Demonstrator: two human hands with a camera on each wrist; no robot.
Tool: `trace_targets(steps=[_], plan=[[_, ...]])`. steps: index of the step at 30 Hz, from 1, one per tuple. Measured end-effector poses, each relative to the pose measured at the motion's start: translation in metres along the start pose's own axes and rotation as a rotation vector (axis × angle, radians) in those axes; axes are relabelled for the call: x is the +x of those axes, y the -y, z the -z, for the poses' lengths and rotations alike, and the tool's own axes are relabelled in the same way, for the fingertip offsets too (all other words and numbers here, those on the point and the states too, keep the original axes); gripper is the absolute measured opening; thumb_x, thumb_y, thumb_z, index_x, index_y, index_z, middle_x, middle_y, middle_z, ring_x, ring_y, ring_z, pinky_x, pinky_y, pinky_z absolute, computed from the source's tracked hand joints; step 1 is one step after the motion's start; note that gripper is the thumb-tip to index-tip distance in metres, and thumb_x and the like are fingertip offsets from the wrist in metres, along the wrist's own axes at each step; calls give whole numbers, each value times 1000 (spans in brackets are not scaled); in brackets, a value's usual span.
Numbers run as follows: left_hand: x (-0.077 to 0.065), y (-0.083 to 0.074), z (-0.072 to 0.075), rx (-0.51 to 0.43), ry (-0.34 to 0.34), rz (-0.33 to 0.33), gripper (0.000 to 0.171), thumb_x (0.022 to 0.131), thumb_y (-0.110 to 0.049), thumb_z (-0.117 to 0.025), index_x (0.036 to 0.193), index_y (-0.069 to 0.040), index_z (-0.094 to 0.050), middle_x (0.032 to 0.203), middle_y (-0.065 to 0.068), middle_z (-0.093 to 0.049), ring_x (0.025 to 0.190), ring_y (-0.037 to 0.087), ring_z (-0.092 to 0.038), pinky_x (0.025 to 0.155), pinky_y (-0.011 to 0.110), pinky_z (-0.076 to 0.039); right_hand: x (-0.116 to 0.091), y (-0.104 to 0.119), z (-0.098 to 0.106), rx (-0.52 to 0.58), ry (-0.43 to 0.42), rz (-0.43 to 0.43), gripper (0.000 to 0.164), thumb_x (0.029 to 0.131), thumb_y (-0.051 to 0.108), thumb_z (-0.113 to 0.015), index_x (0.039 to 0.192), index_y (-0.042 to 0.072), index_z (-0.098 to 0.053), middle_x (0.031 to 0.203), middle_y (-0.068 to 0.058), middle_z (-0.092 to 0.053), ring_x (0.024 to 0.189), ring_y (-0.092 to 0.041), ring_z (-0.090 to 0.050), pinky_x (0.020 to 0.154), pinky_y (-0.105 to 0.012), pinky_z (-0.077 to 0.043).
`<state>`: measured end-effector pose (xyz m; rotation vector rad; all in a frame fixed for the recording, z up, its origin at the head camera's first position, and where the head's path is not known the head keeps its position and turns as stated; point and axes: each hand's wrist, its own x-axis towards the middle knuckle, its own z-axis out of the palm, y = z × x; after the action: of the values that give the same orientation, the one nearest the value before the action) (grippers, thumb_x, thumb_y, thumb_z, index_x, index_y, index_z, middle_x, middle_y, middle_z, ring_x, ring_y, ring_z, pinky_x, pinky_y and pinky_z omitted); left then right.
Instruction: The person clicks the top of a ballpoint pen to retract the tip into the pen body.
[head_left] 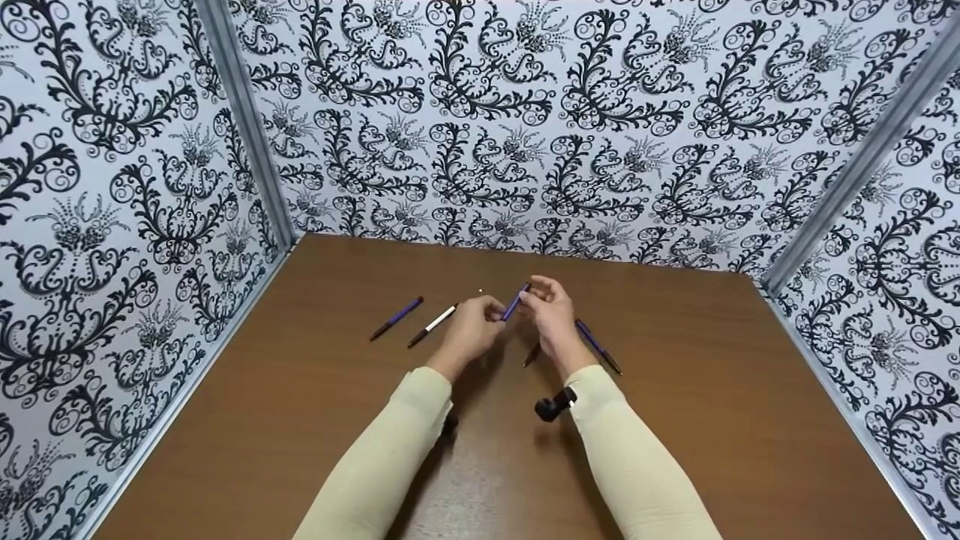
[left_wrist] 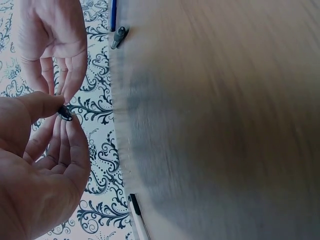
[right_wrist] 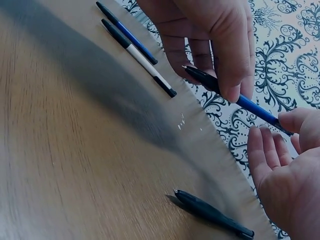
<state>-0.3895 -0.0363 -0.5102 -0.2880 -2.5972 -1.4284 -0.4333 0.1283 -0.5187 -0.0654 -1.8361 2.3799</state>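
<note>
A blue pen [head_left: 516, 302] with a black grip hangs above the table between both hands. My left hand [head_left: 474, 328] pinches it near the black grip, and its tip pokes out past the thumb in the right wrist view. At the other end, the thumb and fingers of my right hand [head_left: 553, 316] pinch the blue barrel. On the table to the left lie a white pen [head_left: 433, 325] and another blue pen [head_left: 397, 319]. Partly hidden under the right hand is a dark pen [right_wrist: 212, 212]. One more blue pen [head_left: 598, 346] lies just to its right.
The brown table [head_left: 300, 435] ends at patterned walls [head_left: 480, 112] at the back and sides, with grey metal posts at the corners. Small white specks [right_wrist: 181, 122] lie near the far edge. A black wrist camera [head_left: 553, 406] sticks out from the right sleeve.
</note>
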Motion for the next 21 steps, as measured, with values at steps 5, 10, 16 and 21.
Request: trace_targets(steps=[5,10,16,21], plan=[[-1,0,-1,-2,-7,-4,13,96,-1,-79,109,-3,-79,94,4,-75,86,17,-67,80,34,-57,-2,-1,-1,31,-4,-6,37,97,-13,-74,131,1,-66,103,-9,-64,83,-22,-71,89,-46,-64],[0,-2,-2,13,2,-15,15,96,-2,-80,111,-3,-79,97,4,-76,89,18,-69,83,35,-58,-2,-3,-1,40,2,-5,39,96,-14,-75,130,3,-68,103,-10,-67,83,-17,-73,86,-41,-64],[1,-4,-2,53,-6,-30,16,96,-3,-81,112,-4,-79,99,6,-77,92,21,-71,86,39,-60,-2,-5,-3,50,-13,33,37,95,-14,-77,127,2,-69,104,-13,-74,86,-16,-75,77,-29,-59],[1,-4,-2,45,-7,-25,15,97,-3,-81,112,-4,-79,99,6,-77,92,21,-71,86,39,-61,-2,-5,-5,52,-28,42,37,94,-16,-76,126,1,-69,101,-11,-73,85,-16,-74,78,-30,-59]])
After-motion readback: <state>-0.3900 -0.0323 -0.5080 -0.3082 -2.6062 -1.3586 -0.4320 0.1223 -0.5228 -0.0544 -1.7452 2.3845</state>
